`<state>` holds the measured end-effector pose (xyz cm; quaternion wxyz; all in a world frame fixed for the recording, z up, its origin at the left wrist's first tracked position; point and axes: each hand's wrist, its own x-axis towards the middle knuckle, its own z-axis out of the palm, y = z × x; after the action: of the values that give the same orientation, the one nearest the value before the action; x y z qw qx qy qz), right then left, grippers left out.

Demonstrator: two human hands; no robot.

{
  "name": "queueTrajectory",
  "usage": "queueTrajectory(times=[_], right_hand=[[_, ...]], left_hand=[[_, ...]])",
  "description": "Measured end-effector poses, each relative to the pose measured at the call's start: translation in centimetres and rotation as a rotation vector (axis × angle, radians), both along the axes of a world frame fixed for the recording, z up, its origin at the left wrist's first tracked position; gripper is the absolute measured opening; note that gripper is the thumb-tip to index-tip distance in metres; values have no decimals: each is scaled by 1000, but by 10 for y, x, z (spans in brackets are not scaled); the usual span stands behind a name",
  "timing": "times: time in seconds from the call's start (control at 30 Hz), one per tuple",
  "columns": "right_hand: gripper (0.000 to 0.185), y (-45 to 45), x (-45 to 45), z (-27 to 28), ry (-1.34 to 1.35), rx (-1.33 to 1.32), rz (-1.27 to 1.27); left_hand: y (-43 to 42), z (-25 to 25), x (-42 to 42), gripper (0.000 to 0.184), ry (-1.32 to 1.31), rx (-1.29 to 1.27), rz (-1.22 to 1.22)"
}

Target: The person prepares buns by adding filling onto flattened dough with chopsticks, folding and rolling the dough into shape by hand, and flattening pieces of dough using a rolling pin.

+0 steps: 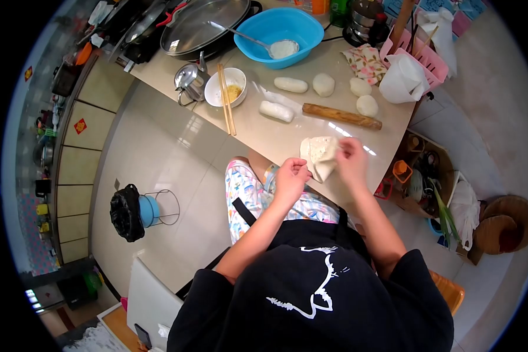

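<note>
A flattened, folded piece of dough (320,155) lies at the table's near edge. My left hand (293,176) pinches its left side with closed fingers. On the right side my right hand (351,155) has its fingers closed at the dough's edge, slightly blurred. Just beyond the dough lies a wooden rolling pin (341,116). Two dough rolls, one nearer (277,111) and one farther (291,85), lie to the left of the pin. A round dough ball (323,85) sits behind it, and two more (360,87) (367,106) are at its right.
A white bowl (239,78) with yellow contents has chopsticks (226,100) across it, beside a metal pot (190,81). Behind are a blue basin (308,32) with a ladle, and a lidded pan (202,26). A floral cloth (365,63) and pink basket (431,64) stand at right.
</note>
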<state>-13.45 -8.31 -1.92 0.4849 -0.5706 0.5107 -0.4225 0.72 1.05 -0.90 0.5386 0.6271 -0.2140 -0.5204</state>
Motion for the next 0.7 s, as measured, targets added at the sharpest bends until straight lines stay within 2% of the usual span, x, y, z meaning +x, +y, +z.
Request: queueTrajectory(times=[0.07, 0.13, 0.17, 0.23, 0.27, 0.33, 0.37, 0.43, 0.57, 0.7], right_hand=[[21, 11, -36, 8, -31, 28, -174], [23, 25, -68, 1, 14, 66, -283], [22, 32, -78, -1, -1, 105, -298], [20, 42, -84, -2, -27, 138, -293], [19, 45, -83, -2, -56, 171, -270], [14, 41, -75, 11, -83, 142, -273], [12, 36, -71, 24, -161, 179, -282], [11, 26, -65, 28, -242, 215, -297], [10, 13, -64, 17, -310, 200, -357], [9, 17, -65, 21, -352, 217, -350]], left_hand=[[-2, -2, -1, 15, -55, -1, -31], [-4, 4, -6, 14, -253, 0, -106], [-5, 4, -7, 14, -251, 1, -121], [-9, 6, -8, 14, -456, 52, -248], [-12, 8, -9, 14, -459, 53, -258], [-24, 24, -10, 12, -150, 148, -206], [-33, 28, -9, 12, -157, 152, -213], [-52, 33, -8, 16, 222, 105, 38], [-72, 29, -7, 30, 337, 138, 89], [-61, 30, -11, 31, 288, 90, 69]])
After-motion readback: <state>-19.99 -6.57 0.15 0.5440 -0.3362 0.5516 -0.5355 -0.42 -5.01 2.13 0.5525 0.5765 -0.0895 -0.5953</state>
